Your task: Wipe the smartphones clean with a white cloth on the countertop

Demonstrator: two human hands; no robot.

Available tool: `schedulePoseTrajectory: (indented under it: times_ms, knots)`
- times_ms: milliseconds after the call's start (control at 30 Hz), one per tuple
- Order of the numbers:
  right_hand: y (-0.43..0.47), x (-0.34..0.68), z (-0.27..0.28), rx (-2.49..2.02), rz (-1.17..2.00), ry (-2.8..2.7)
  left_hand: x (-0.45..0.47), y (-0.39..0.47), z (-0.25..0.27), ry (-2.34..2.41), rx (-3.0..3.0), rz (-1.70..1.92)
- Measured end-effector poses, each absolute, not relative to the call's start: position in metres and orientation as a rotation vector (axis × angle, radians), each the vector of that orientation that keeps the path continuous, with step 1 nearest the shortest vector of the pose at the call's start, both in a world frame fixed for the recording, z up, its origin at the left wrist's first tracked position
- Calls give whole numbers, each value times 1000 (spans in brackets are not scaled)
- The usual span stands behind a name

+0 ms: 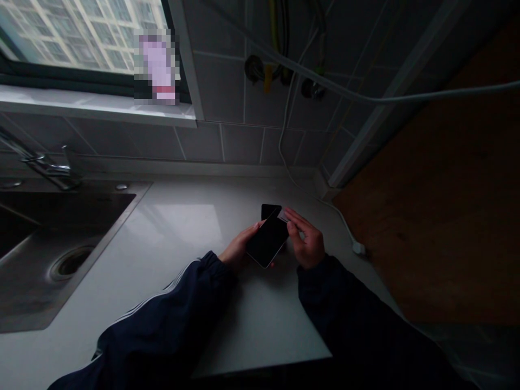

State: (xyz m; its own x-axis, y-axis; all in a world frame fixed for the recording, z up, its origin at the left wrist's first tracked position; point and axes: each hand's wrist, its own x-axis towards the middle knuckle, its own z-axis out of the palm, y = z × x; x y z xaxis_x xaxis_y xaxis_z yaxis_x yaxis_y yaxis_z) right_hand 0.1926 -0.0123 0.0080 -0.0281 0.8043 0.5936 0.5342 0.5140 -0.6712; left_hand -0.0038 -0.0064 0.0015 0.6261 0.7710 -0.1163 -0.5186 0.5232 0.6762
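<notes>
A black smartphone (266, 241) lies tilted in my left hand (239, 245), whose fingers wrap its left edge and underside. Over the phone's upper right corner, my right hand (306, 238) pinches a small pale flat piece (283, 215) between thumb and fingers. It touches or hovers just above the screen; I cannot tell which. Whether it is paper, cloth or film does not show. Just beyond the phone, a second flat black object (268, 210) lies on the white countertop (179, 227), partly covered by the phone.
To the left is a steel sink (93, 233) with a chrome faucet (57, 168). A white cable (341, 214) runs down the tiled wall to a white plug (358, 248) near a wooden board (439, 206) at right. Hoses and pipe fittings (280, 70) hang above.
</notes>
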Motion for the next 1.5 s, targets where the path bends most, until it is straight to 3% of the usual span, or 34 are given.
schedulePoseTrajectory:
  times_ms: [233,633,900,1233,1500]
  knots:
    - [-9,194,5,-1157,407,-1608,-4,-8,4,459,643,783]
    - [-11,194,3,-1150,244,-1825,-5,-8,1,436,686,754]
    - [-12,190,-5,-1164,173,-2088,-3,-3,-3,548,457,921]
    - [-30,182,2,-820,104,-2374,-6,2,-2,575,257,1011]
    - [-24,186,-4,-876,66,-2419,-4,3,-1,625,317,996]
